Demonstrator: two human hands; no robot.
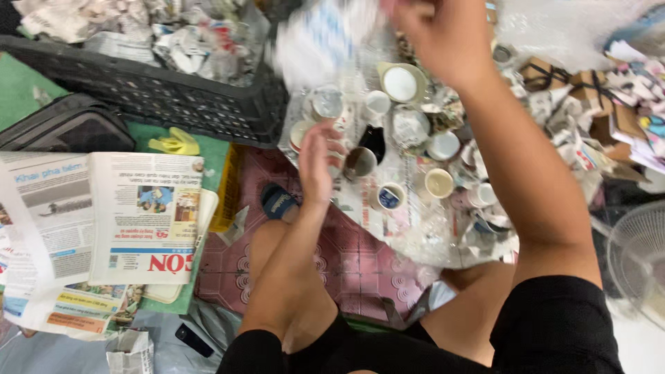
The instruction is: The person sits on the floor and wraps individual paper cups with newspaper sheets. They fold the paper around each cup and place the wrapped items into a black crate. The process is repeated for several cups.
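My left hand [315, 163] is raised, fingers apart and empty, over the near edge of a cluster of several small ceramic cups [388, 149] standing on clear plastic sheeting. Closest to it are a dark brown cup [360, 163] and a white cup with a blue inside [390, 197]. My right hand [436, 38] is up at the top edge, closed on the side of a motion-blurred white and blue paper bundle [318, 38]. Its fingertips run out of the frame.
A black plastic crate [159, 97] full of crumpled newspaper stands at the far left. Flat newspapers [131, 221] are stacked at my left, beside a black bag [69, 128] and a yellow glove [176, 143]. Small brown boxes [589, 86] and a white fan [641, 256] are at the right.
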